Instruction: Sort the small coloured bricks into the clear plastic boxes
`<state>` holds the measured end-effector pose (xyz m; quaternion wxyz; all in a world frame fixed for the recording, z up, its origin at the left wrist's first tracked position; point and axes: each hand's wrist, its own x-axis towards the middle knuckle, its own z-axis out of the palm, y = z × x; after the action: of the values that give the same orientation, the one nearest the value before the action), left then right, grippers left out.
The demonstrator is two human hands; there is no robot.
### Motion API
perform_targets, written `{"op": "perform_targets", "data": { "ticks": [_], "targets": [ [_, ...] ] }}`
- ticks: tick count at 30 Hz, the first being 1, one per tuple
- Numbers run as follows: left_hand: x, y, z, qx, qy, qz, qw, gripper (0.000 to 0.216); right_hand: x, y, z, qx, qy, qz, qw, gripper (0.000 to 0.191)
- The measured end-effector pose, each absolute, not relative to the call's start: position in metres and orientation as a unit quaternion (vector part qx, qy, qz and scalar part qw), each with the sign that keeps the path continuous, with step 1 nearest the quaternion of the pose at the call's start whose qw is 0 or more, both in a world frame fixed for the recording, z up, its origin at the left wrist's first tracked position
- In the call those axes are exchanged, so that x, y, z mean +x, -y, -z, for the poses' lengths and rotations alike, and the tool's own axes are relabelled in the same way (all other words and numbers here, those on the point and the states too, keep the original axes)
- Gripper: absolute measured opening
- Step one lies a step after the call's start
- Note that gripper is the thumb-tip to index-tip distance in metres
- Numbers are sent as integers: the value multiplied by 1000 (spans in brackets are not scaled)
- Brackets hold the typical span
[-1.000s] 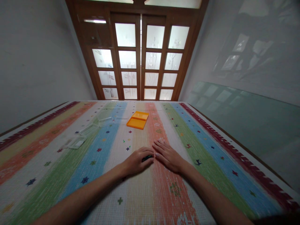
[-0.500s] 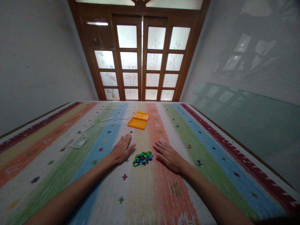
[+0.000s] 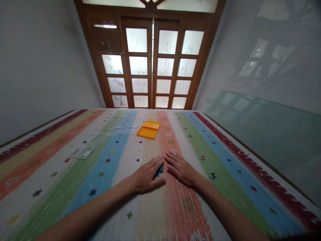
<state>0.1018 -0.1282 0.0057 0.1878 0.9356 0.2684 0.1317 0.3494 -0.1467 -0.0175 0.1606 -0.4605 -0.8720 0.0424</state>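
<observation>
A small pile of blue, green and dark plastic pieces [image 3: 158, 171] lies on the striped cloth, mostly covered by my left hand [image 3: 148, 174]. That hand is palm down over the pile, its fingers stretched toward the right and its thumb apart on the near side. My right hand [image 3: 180, 168] lies flat just right of the pile, fingers stretched out, its fingertips close to those of the left. What is under the left palm is hidden. Beyond both hands an open orange plastic case [image 3: 148, 130] rests on the cloth.
Several clear plastic boxes stand at the left back, the nearest box [image 3: 85, 153] nearer me than the others. The striped cloth [image 3: 120, 204] spreads over the whole surface. A glass-paned wooden door [image 3: 151, 63] is at the far end, with walls on both sides.
My left hand has moved right and slightly toward me, from beside the pile to over it, hiding most of the pieces. My right hand has hardly moved.
</observation>
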Motion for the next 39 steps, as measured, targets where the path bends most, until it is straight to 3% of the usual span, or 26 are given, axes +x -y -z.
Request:
{"op": "perform_targets", "data": {
  "ticks": [8, 25, 29, 34, 39],
  "targets": [
    [111, 127, 2, 953, -221, -160, 129, 53, 349, 147, 22, -458, 869, -33, 186, 53],
    [113, 128, 5, 926, -216, -270, 150, 19, 351, 144, 24, -452, 874, -20, 176, 54],
    [111, 124, 0, 932, -216, -248, 153, 24, 351, 143, 26, -445, 877, -13, 182, 53],
    [97, 117, -7, 937, -249, -175, 171, 63, 352, 144, 27, -446, 875, -18, 190, 53],
    [97, 117, -11, 949, -245, -113, 163, 74, 351, 144, 27, -484, 855, -48, 180, 66]
  ]
}}
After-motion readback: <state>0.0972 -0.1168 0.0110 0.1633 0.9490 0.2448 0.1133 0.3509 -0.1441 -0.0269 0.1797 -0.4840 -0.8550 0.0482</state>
